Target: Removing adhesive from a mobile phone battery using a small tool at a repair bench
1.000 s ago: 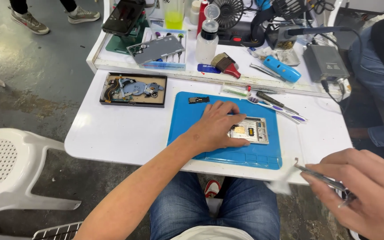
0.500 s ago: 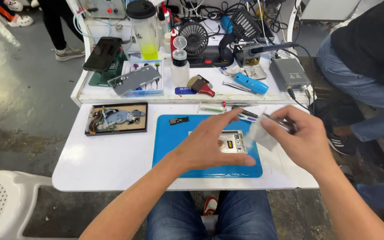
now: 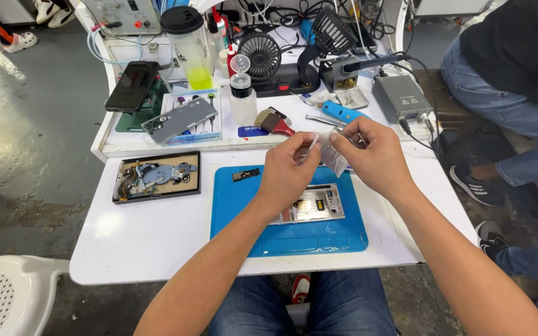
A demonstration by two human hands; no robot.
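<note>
Spanning the middle of the frame, a white worktop [image 3: 157, 242] carries a blue mat [image 3: 244, 211] at its centre, and on the mat lies an opened phone body [image 3: 312, 208], silvery with its inner parts showing. To the left of the mat sits a dark tray [image 3: 157, 177] holding loose phone parts. A raised white shelf [image 3: 113, 146] runs along the upper part of the frame, bearing a grey phone back cover [image 3: 179, 119], a small black fan [image 3: 263, 57], a clear bottle [image 3: 242, 96] and a red-handled brush [image 3: 275, 121].

Above the phone body, just over the upper edge of the mat, both hands are raised and meet around a small clear plastic bag [image 3: 331, 155]. The left hand [image 3: 287, 174] is closed in a pinch on the bag's left upper corner, thumb and forefinger pressed together. The right hand [image 3: 375, 155] is closed too, pinching the bag's right upper edge while also gripping slim metal tweezers [image 3: 347, 134] whose tips point left toward the bag's mouth. The bag hangs between the two hands, slightly nearer the right one, clear of the worktop. It looks thin, see-through and crumpled, with pale glints along its creases; what it contains cannot be made out.

At the right edge of the frame another person's leg in jeans [image 3: 518, 118] shows.
</note>
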